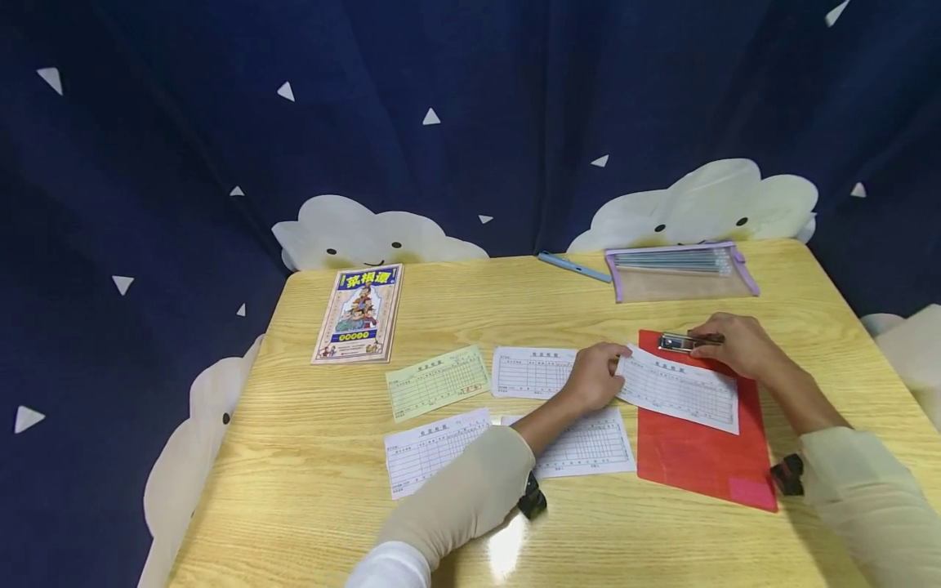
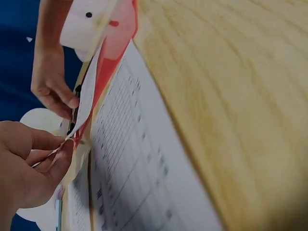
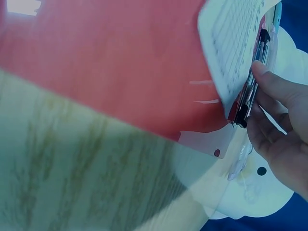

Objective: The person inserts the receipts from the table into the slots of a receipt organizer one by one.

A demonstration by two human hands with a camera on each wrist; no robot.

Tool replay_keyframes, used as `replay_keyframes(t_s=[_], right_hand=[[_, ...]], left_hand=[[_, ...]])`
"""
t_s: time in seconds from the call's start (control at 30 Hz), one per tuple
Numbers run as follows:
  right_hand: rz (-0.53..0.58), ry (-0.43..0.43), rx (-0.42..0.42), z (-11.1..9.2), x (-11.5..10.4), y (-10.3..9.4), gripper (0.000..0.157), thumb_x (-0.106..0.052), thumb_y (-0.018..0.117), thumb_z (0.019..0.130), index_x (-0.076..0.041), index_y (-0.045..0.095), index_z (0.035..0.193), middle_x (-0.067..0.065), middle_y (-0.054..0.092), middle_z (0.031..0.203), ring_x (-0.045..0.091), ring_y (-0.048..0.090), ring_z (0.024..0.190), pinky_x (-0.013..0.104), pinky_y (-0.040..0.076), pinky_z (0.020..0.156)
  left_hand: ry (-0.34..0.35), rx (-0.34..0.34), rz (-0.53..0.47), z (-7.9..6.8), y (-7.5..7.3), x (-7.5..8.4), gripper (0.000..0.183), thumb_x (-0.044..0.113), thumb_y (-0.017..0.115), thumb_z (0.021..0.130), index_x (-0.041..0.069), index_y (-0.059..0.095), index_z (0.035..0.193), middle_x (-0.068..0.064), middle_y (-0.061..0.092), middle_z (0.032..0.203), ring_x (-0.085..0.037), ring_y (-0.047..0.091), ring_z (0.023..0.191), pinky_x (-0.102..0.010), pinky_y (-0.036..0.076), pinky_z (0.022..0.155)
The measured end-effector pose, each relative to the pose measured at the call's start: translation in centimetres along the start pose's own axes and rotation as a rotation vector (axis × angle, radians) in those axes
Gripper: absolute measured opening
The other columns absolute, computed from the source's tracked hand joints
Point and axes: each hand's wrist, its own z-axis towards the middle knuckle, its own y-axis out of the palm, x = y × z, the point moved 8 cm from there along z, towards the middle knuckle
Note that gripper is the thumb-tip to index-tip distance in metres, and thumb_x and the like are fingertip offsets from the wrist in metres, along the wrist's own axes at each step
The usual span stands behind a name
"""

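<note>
A red clipboard (image 1: 698, 457) lies on the right of the table, its metal clip (image 1: 675, 341) at the far edge. My right hand (image 1: 735, 347) pinches that clip; in the right wrist view the thumb rests on one side of the clip (image 3: 249, 89) and fingers lie behind. Between thumb and fingers, my left hand (image 1: 594, 380) pinches the left corner of a white printed form slip (image 1: 680, 390). This slip lies slanted over the clipboard's upper part, near the clip. In the left wrist view the slip (image 2: 88, 96) bends upward from the board. Whether its edge is under the clip I cannot tell.
Left of the clipboard lie a yellow slip (image 1: 441, 382) and white slips (image 1: 532, 367), one partly beneath my left forearm. A booklet (image 1: 360, 314) sits at the back left. A blue pen (image 1: 573, 266) and a mesh pencil pouch (image 1: 680, 282) lie along the back edge.
</note>
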Motion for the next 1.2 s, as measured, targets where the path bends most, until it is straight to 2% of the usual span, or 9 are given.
replay_keyframes(t_s=[0.13, 0.2, 0.3, 0.4, 0.53, 0.77, 0.93, 1.2], right_hand=[[-0.032, -0.058, 0.028, 0.1, -0.5, -0.2, 0.033, -0.013, 0.074, 0.078, 0.003, 0.068, 0.107, 0.019, 0.065, 0.097, 0.033, 0.059, 0.088, 0.048, 0.046, 0.077], [-0.044, -0.080, 0.052, 0.1, -0.7, -0.3, 0.032, -0.012, 0.075, 0.077, 0.003, 0.069, 0.104, 0.017, 0.065, 0.093, 0.031, 0.059, 0.085, 0.045, 0.046, 0.074], [-0.059, -0.119, 0.094, 0.1, -0.9, -0.4, 0.030, -0.010, 0.077, 0.074, 0.002, 0.071, 0.101, 0.013, 0.066, 0.088, 0.028, 0.060, 0.081, 0.042, 0.046, 0.071], [-0.068, -0.152, 0.128, 0.0, -1.1, -0.5, 0.028, -0.009, 0.078, 0.072, 0.001, 0.072, 0.098, 0.012, 0.066, 0.085, 0.028, 0.061, 0.079, 0.044, 0.048, 0.070], [-0.070, -0.166, 0.145, -0.1, -1.3, -0.4, 0.027, -0.007, 0.078, 0.071, 0.001, 0.072, 0.096, 0.012, 0.066, 0.085, 0.029, 0.062, 0.079, 0.048, 0.048, 0.071], [-0.081, -0.229, 0.205, -0.6, -1.9, -0.6, 0.025, -0.004, 0.078, 0.071, 0.002, 0.071, 0.094, 0.010, 0.064, 0.081, 0.026, 0.061, 0.073, 0.044, 0.048, 0.065], [-0.117, -0.276, 0.255, -1.2, -2.3, -0.4, 0.024, -0.002, 0.076, 0.074, 0.005, 0.069, 0.095, 0.012, 0.062, 0.082, 0.030, 0.061, 0.075, 0.050, 0.050, 0.069], [-0.138, -0.240, 0.249, -1.5, -2.3, 0.0, 0.022, 0.000, 0.070, 0.080, 0.007, 0.066, 0.100, 0.015, 0.060, 0.088, 0.032, 0.060, 0.081, 0.052, 0.049, 0.073]], left_hand=[[0.018, -0.017, 0.073, 0.2, 0.9, 0.1, 0.049, -0.002, 0.069, 0.074, 0.005, 0.062, 0.123, -0.006, 0.065, 0.112, -0.004, 0.055, 0.086, -0.006, 0.041, 0.069], [0.013, -0.018, 0.106, 0.3, 1.3, 0.1, 0.054, 0.002, 0.074, 0.072, 0.006, 0.061, 0.124, -0.004, 0.064, 0.117, -0.005, 0.057, 0.098, -0.006, 0.042, 0.079], [0.005, -0.017, 0.152, 0.5, 1.9, 0.3, 0.060, 0.008, 0.080, 0.069, 0.007, 0.060, 0.125, -0.002, 0.063, 0.122, -0.007, 0.056, 0.113, -0.010, 0.041, 0.093], [-0.007, -0.015, 0.188, 0.7, 2.4, 0.5, 0.063, 0.014, 0.083, 0.068, 0.008, 0.059, 0.126, -0.001, 0.062, 0.125, -0.010, 0.055, 0.119, -0.014, 0.039, 0.100], [-0.019, -0.015, 0.243, 0.8, 2.8, 0.7, 0.067, 0.018, 0.084, 0.067, 0.010, 0.058, 0.128, 0.001, 0.061, 0.126, -0.009, 0.054, 0.120, -0.014, 0.038, 0.101], [-0.013, -0.002, 0.288, 0.9, 3.5, 1.1, 0.070, 0.021, 0.085, 0.067, 0.010, 0.056, 0.129, 0.002, 0.059, 0.125, -0.007, 0.054, 0.117, -0.011, 0.039, 0.098], [-0.010, 0.007, 0.333, 0.9, 3.8, 1.5, 0.069, 0.020, 0.085, 0.067, 0.011, 0.055, 0.130, 0.003, 0.059, 0.125, -0.006, 0.054, 0.117, -0.011, 0.039, 0.098], [0.014, -0.008, 0.386, 1.2, 4.0, 1.6, 0.070, 0.023, 0.083, 0.070, 0.011, 0.053, 0.132, 0.002, 0.057, 0.128, -0.007, 0.053, 0.118, -0.011, 0.037, 0.100]])
